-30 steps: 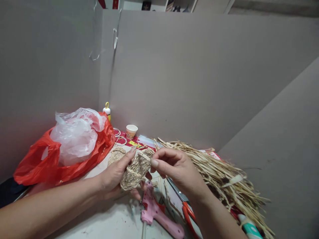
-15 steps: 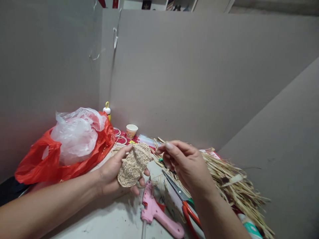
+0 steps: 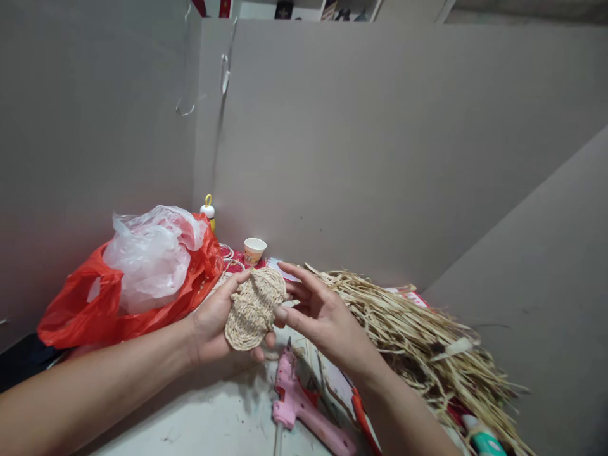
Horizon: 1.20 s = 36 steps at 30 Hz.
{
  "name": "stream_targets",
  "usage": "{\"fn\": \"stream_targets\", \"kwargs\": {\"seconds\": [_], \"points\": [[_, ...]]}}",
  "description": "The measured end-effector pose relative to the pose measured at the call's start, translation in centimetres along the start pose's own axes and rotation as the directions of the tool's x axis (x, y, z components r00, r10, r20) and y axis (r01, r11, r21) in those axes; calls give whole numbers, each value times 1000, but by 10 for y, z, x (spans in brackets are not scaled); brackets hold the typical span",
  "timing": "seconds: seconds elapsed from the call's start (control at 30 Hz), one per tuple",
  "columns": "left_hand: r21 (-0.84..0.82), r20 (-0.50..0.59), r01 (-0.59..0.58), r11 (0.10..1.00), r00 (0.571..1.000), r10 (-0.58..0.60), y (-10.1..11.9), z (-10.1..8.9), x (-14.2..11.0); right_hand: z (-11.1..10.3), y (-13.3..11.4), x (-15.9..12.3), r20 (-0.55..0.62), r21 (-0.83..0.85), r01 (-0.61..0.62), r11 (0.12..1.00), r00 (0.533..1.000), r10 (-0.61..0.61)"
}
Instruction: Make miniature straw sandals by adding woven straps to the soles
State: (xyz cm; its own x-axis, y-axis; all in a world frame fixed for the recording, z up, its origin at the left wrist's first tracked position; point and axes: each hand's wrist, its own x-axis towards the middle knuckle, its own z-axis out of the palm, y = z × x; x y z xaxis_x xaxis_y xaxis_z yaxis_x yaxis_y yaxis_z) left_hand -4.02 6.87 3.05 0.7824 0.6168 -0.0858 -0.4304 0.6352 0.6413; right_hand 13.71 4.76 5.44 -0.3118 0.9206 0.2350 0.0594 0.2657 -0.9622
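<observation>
Head view: right fingers (image 3: 308,277) have spread beside woven piece (image 3: 256,309) (left fingers (image 3: 239,278) grip it).

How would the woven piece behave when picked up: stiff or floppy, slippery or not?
The woven piece is probably rather stiff, since its edge shows no clear droop in the left hand. It seems unlikely to slip, because its surface is ridged. It is perhaps light, being of thin strands.

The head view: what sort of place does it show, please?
Probably a craft workspace: a pink glue gun is on the white table, a heap of straw-like strips lies to the right, and the left hand holds a woven piece.
</observation>
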Motion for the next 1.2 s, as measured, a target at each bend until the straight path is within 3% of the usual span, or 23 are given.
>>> {"fn": "stream_targets", "kwargs": {"seconds": [0.17, 0.27, 0.3, 0.4, 0.47, 0.53, 0.6, 0.7, 0.93, 1.1, 1.2], "points": [[64, 3, 50, 997, 999, -50, -6, 0, 2, 3, 8, 1, -11, 104, -22, 994, 1000, 24], [313, -93, 35, 949, 996, -6, 8, 3, -1, -5, 8, 4, -106, 141, -12, 990, 994, 27], [446, -177, 9, 895, 981, 78, 17, 4, -3, -10, 9, 5, -146, 147, -12, 989, 989, 34], [755, -346, 19, 656, 861, 373, 50, 0, -10, -29, 17, 11, -190, 114, -84, 990, 976, 105], [856, -359, 72, 511, 796, 487, 69, -10, -13, -41, 28, 16, -138, 48, -175, 983, 974, 180], [928, -358, 220, 300, 748, 559, 79, -26, -15, -48, 43, 19, -80, -45, -266, 963, 962, 261], [903, -351, 430, -19, 760, 547, 82, -44, -13, -50, 58, 22, -18, -120, -341, 933, 940, 341], [841, -369, 519, -151, 757, 539, 74, -67, -5, -50, 70, 23, 35, -202, -381, 902, 918, 395], [767, -388, 603, -220, 710, 588, 53, -79, 8, -49, 78, 26, -59, -284, -317, 905, 948, 313], [793, -388, 583, -174, 705, 593, 45, -87, 13, -53, 92, 30, -167, -354, -299, 886, 953, 254], [830, -390, 549, -97, 697, 602, 41, -94, 16, -58, 92, 31, -262, -422, -286, 860, 947, 186]]}}
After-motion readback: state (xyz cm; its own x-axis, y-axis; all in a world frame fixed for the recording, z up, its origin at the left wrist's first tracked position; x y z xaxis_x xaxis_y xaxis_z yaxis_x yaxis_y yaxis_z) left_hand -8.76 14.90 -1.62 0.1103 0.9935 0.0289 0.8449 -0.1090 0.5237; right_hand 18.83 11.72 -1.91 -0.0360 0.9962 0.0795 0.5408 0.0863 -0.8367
